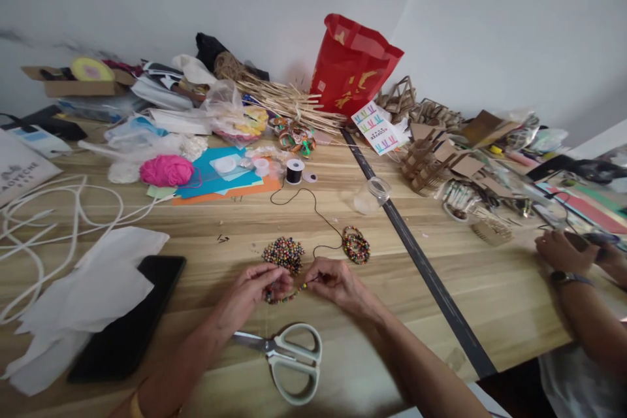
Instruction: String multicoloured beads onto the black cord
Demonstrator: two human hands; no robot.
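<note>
Near the front edge of the wooden bench (206, 235), the left hand (257, 289) has its grip pinched on a short strand of small round beads (283, 298), while the right hand (336, 282) grip is pinched on the thin black cord (318, 212) feeding it. A loose bead pile (283, 253) and coiled bead bracelet (356, 245) lie just beyond. White-handled scissors (289, 358) rest nearer the edge; bare woodgrain spreads around them.
</note>
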